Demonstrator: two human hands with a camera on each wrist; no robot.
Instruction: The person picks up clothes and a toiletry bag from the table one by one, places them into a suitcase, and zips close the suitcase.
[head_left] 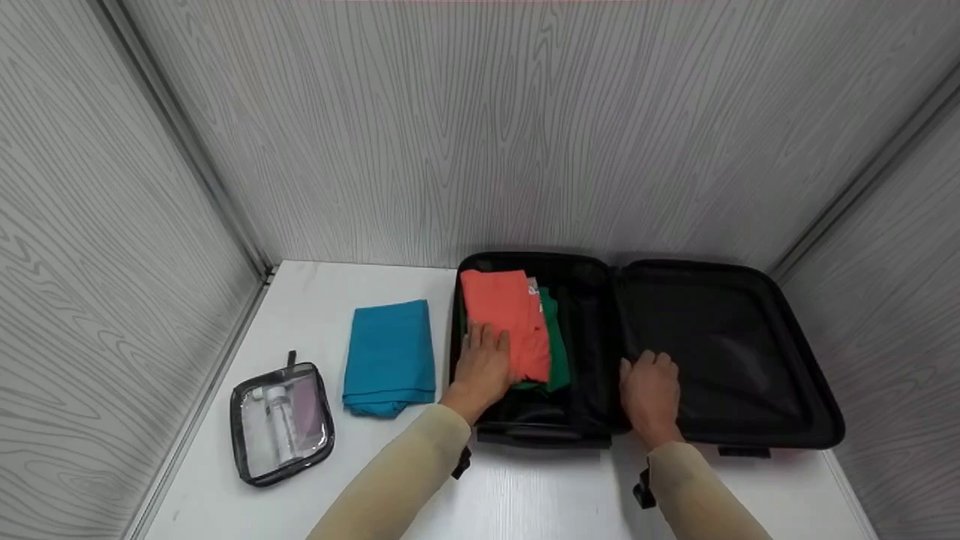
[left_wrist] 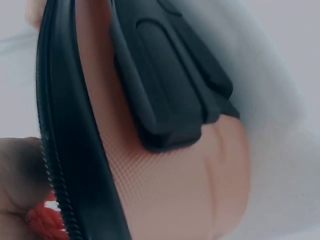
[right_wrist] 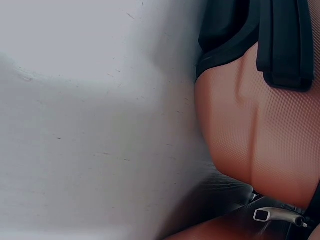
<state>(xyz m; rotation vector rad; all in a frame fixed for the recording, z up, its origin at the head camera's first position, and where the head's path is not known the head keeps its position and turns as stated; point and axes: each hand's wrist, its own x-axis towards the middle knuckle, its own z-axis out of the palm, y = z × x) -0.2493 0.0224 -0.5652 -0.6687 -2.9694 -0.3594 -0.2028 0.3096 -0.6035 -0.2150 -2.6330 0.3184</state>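
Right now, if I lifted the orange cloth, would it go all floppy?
The orange cloth would probably droop, since its near end looks soft and crumpled. It may drag the green cloth peeking out beneath it. The left hand touching it might hold it back.

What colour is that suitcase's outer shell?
Salmon pink; the suitcase shell shows best in the left wrist view.

Grey wood-grain panels (head_left: 480, 135) stand behind and beside a white tabletop (head_left: 525, 491).
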